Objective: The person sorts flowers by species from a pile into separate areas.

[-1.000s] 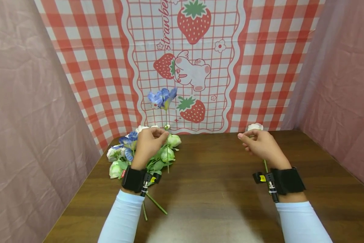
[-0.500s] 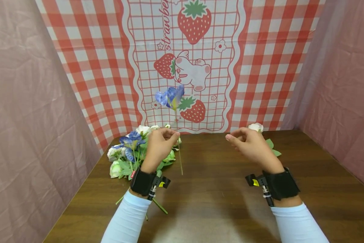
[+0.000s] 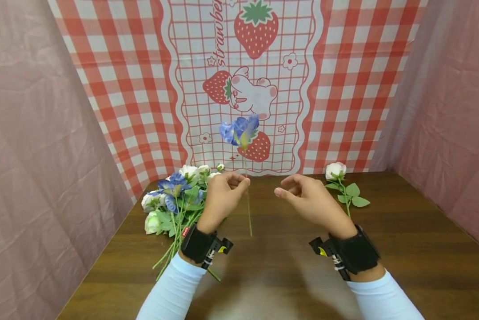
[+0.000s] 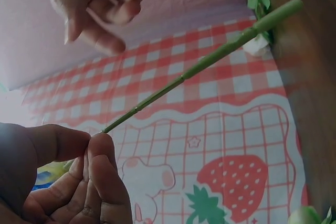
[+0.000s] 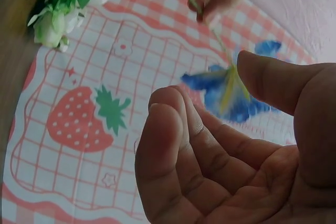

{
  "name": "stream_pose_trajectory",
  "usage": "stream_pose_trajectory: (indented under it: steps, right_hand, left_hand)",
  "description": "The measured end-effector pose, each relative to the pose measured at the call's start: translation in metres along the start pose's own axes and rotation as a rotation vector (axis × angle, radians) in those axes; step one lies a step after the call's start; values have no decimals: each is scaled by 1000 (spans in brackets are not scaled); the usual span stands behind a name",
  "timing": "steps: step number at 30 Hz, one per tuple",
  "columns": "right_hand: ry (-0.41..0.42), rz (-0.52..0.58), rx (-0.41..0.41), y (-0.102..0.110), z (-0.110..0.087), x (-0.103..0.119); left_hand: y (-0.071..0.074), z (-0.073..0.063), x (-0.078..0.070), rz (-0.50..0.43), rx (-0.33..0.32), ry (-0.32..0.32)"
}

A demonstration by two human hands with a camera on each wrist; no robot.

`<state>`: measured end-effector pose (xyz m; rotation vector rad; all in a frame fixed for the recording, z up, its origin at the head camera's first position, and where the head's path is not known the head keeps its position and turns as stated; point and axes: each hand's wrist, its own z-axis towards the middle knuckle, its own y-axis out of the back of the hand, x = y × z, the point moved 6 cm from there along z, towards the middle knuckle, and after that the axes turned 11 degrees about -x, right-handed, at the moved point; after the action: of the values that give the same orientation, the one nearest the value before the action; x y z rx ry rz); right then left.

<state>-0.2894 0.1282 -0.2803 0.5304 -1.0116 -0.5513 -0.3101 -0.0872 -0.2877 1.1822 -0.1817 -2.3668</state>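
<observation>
While the left hand pinches the blue flower's stem, the right hand, fingers relaxed, has drawn nearer. A gap parts them; the table extends beyond each side

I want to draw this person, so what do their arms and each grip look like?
The left sleeve and right sleeve are plain light blue. The left wristband and right wristband are wide and black, each carrying a little black gadget with a yellow patch. The left one also shows a red label. The left grip and right grip are bare.
</observation>
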Motion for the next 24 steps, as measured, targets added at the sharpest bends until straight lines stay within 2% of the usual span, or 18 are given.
stream_pose_trajectory:
  steps: [5,13,17,24]
  right_hand:
    - [8,10,27,-12,-1,4]
    - [51,11,42,-27,-4,11]
    - [84,8,18,-32,-6,15]
    - [194,13,-61,-38,-7,24]
  left_hand:
    - [-9,-4,-4,-5,2,-13]
    - [-18,-12,-13,-65,-25,-30]
    - [-21,-15,-17,-81,-22,-48]
    - [-22,-18,-23,-85,-19,-68]
